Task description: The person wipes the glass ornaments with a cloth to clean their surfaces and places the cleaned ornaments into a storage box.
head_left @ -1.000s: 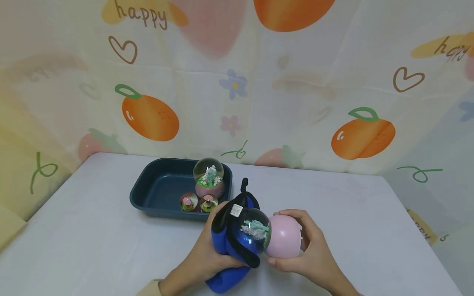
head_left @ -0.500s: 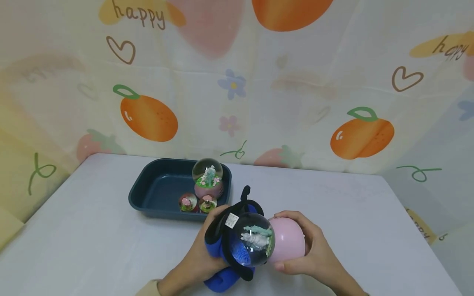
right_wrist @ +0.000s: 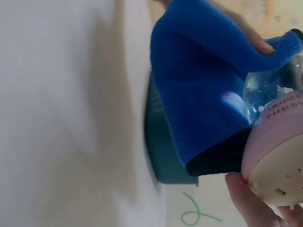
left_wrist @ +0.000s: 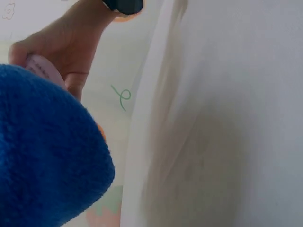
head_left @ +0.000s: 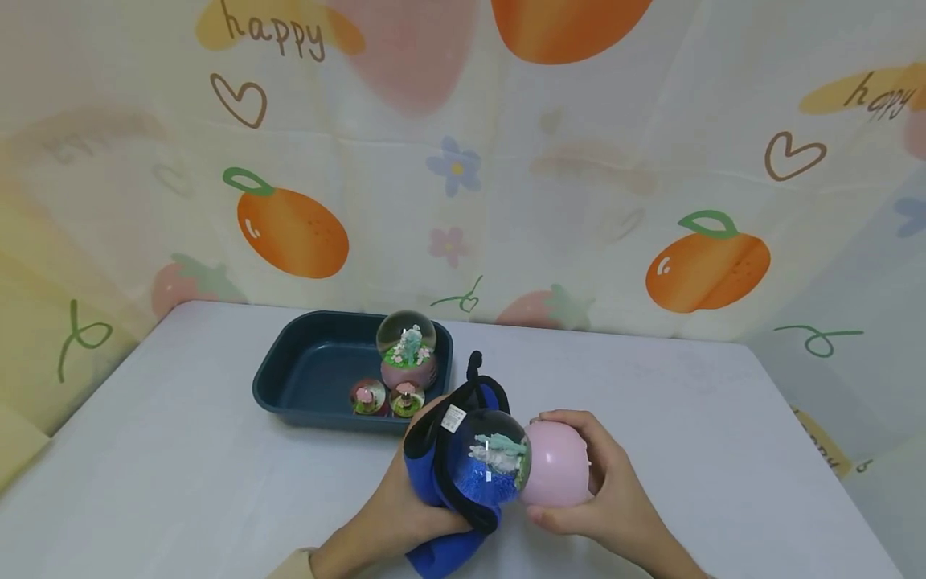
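A snow globe (head_left: 499, 450) lies on its side between the hands, its clear dome toward the left and its pink base toward the right. My right hand (head_left: 608, 482) grips the base, thumb below and fingers over the top. My left hand (head_left: 394, 515) holds a blue cloth (head_left: 427, 476) with black trim and a white tag against the dome. In the right wrist view the fuzzy cloth (right_wrist: 203, 90) hangs beside the dome, and the base's pale underside (right_wrist: 279, 175) faces the camera. The cloth (left_wrist: 47, 151) covers much of the left wrist view's left side.
Behind the left hand stands a dark blue tray (head_left: 307, 370) on the white-covered table (head_left: 687, 418). At its right end are a larger snow globe (head_left: 407, 354) and two small globes (head_left: 368, 397). A printed curtain (head_left: 564, 241) hangs behind the table.
The snow globe and cloth dipped toward the person, then rose back near their earlier place. The cloth has shifted against the dome. Both hands keep their grip; the tray is unmoved.
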The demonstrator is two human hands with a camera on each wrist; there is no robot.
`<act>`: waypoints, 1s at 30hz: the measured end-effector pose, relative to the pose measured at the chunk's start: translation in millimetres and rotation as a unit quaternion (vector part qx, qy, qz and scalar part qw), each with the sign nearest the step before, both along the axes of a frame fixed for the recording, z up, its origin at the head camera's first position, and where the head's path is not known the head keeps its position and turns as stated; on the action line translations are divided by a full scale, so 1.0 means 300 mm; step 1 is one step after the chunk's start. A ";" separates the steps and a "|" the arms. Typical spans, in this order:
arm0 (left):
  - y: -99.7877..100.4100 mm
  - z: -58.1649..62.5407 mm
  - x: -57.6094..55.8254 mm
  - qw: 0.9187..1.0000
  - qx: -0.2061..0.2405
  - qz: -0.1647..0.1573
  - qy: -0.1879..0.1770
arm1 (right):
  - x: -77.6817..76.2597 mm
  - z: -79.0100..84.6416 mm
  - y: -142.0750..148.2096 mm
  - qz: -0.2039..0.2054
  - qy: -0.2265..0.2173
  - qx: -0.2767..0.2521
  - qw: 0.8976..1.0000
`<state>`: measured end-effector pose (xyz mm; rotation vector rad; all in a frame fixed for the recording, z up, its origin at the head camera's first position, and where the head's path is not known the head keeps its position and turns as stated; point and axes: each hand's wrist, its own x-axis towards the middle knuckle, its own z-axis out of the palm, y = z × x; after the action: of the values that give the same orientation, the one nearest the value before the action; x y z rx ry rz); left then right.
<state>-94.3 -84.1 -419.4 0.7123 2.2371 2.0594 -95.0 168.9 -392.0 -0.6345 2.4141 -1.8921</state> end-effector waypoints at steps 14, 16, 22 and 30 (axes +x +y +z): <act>-0.004 -0.013 -0.007 0.998 -0.012 0.039 0.041 | -0.014 -0.021 0.001 -0.041 0.141 0.072 0.987; -0.008 -0.017 -0.008 0.996 -0.018 0.057 0.061 | -0.016 -0.020 0.004 -0.039 0.142 0.069 0.987; -0.002 -0.021 -0.009 0.989 -0.051 0.113 0.076 | -0.018 -0.014 0.002 -0.061 0.147 0.082 0.984; 0.000 -0.001 -0.012 0.996 -0.055 0.064 0.020 | -0.027 -0.015 0.015 -0.057 0.176 0.106 0.977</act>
<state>-97.9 -84.1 -419.6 0.6234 2.4564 1.9706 -103.2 173.4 -396.7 -0.9021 2.8761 -1.6388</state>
